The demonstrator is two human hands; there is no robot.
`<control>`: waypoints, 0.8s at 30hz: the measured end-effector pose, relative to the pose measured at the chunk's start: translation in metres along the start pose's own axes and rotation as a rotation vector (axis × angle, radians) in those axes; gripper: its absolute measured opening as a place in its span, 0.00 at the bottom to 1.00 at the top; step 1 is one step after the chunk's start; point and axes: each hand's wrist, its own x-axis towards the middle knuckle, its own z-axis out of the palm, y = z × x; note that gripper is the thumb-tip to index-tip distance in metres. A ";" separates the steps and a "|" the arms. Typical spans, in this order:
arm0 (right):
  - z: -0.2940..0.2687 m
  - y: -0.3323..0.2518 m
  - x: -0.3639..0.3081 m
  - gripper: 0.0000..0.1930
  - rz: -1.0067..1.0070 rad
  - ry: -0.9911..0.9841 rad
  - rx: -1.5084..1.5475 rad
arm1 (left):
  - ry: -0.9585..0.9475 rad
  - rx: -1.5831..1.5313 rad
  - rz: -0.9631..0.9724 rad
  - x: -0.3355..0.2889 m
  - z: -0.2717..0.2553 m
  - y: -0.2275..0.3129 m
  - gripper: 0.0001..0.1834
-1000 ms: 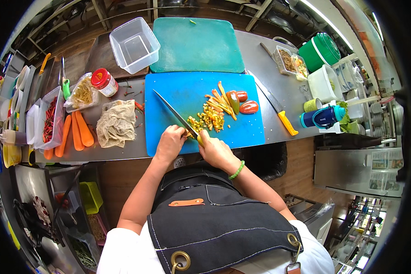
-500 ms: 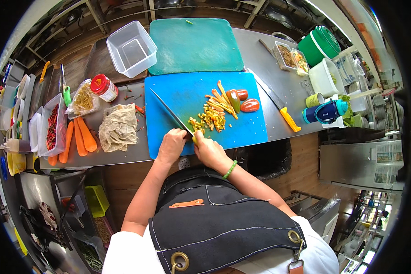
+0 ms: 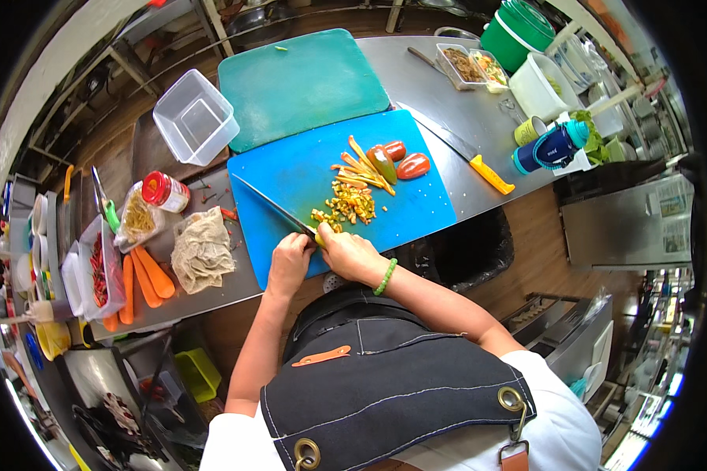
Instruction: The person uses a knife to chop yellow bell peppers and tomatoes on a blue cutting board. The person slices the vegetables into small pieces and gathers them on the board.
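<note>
My left hand (image 3: 288, 263) is shut on the handle of a long knife (image 3: 269, 206), whose blade slants up and left across the blue cutting board (image 3: 416, 212). My right hand (image 3: 353, 253), with a green bead bracelet at the wrist, pins a small yellow-green pepper piece (image 3: 320, 236) at the board's near edge, right beside the blade. Diced pepper bits (image 3: 349, 202) lie in a heap just beyond my hands. Farther back lie pepper strips (image 3: 359, 166) and red and green pepper halves (image 3: 397, 161).
A green cutting board (image 3: 302, 82) lies behind the blue one, with a clear empty tub (image 3: 195, 118) to its left. A yellow-handled knife (image 3: 456, 149) rests at the right. At the left are a cloth (image 3: 203, 250), carrots (image 3: 143, 279), a red-lidded jar (image 3: 165, 191) and bagged chillies (image 3: 96, 271).
My hands and the knife stay at the board's near edge in almost the same pose. The view has shifted slightly.
</note>
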 end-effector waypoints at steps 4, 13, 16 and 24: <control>0.002 -0.003 -0.018 0.13 0.082 -0.056 -0.025 | 0.003 -0.001 0.005 -0.003 0.003 -0.004 0.05; -0.016 0.021 -0.014 0.18 0.008 -0.075 0.221 | 0.037 0.226 0.405 0.103 -0.039 0.065 0.15; -0.010 0.017 -0.025 0.17 -0.108 -0.088 0.200 | -0.175 0.452 0.442 0.149 0.001 0.047 0.17; -0.005 0.027 -0.037 0.16 -0.136 -0.186 0.204 | -0.564 0.810 0.394 0.200 0.035 0.042 0.27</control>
